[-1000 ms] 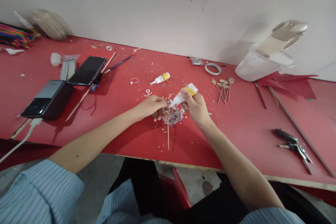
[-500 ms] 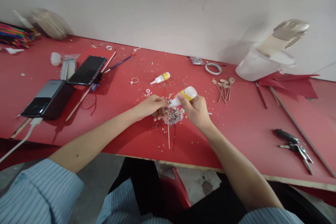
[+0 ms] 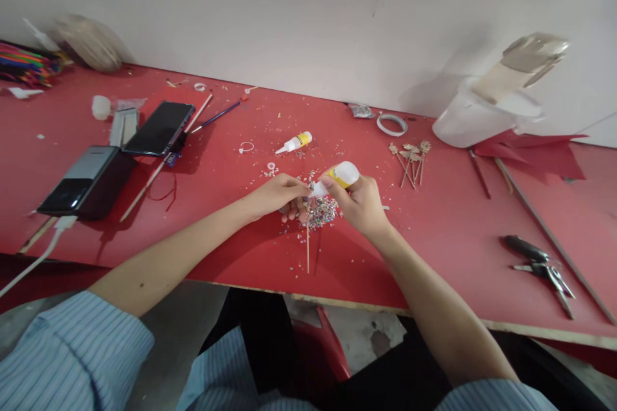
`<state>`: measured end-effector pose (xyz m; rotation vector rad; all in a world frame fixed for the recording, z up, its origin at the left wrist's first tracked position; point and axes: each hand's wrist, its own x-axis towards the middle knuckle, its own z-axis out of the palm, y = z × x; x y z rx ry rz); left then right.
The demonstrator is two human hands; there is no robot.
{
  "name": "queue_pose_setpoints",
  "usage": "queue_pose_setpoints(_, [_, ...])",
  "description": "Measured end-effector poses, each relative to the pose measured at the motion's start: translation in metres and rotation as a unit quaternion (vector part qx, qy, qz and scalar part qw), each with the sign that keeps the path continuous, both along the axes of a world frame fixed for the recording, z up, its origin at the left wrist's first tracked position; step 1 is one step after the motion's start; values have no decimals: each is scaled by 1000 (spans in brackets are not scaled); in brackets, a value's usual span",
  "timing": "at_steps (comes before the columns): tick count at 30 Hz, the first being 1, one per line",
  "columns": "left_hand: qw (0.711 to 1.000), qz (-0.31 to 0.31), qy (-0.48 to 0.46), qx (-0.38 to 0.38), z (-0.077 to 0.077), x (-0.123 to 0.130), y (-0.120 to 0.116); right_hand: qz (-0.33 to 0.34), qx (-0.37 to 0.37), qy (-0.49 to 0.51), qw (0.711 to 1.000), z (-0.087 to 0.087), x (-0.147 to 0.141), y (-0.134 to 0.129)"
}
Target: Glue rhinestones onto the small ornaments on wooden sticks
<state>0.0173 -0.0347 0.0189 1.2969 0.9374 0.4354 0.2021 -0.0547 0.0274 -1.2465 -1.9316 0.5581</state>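
My left hand [image 3: 284, 197] is closed around the upper end of a thin wooden stick [image 3: 308, 247], which points down toward the table's front edge. What sits at the stick's top is mostly hidden by my fingers. In my right hand [image 3: 360, 203] is a white glue bottle with a yellow label [image 3: 344, 174], tilted so its nozzle points down and left, close to my left fingertips. Beneath both hands lies a pile of small multicoloured glittery bits [image 3: 322, 212]. Just beyond, a second, smaller glue bottle [image 3: 294, 142] lies on its side.
On the red table [image 3: 270, 257], a phone [image 3: 159, 128] and a power bank [image 3: 87, 183] stand left. Several sticks with flower-like tops [image 3: 411, 160], a tape roll [image 3: 392, 125], a white bucket [image 3: 475, 117] and keys [image 3: 544, 273] lie right.
The glue bottle in my right hand has tipped slightly lower and to the left. The stick's lower end has shifted a little left. My left hand stays in place.
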Motion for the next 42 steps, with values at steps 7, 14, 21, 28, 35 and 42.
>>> queue_pose_setpoints(7, [1000,-7,-2,16,-1,0,0,-7,34,-44,998,-2,0,0])
queue_pose_setpoints(14, [1000,-3,-8,3,-3,-1,1,-13,15,-30,999,1,-1,-2])
queue_pose_setpoints(21, [1000,-7,-19,0,-4,-2,3,-15,22,-34,999,1,-1,-1])
queue_pose_setpoints(28, [999,-25,-18,9,-8,-4,4,-12,25,-39,999,0,-1,-1])
queue_pose_setpoints(35, [999,-26,-5,21,-5,-4,3,3,46,-61,997,-1,-1,-2])
queue_pose_setpoints(42, [1000,-21,-12,15,-2,-6,3,-2,64,-46,997,0,-1,-3])
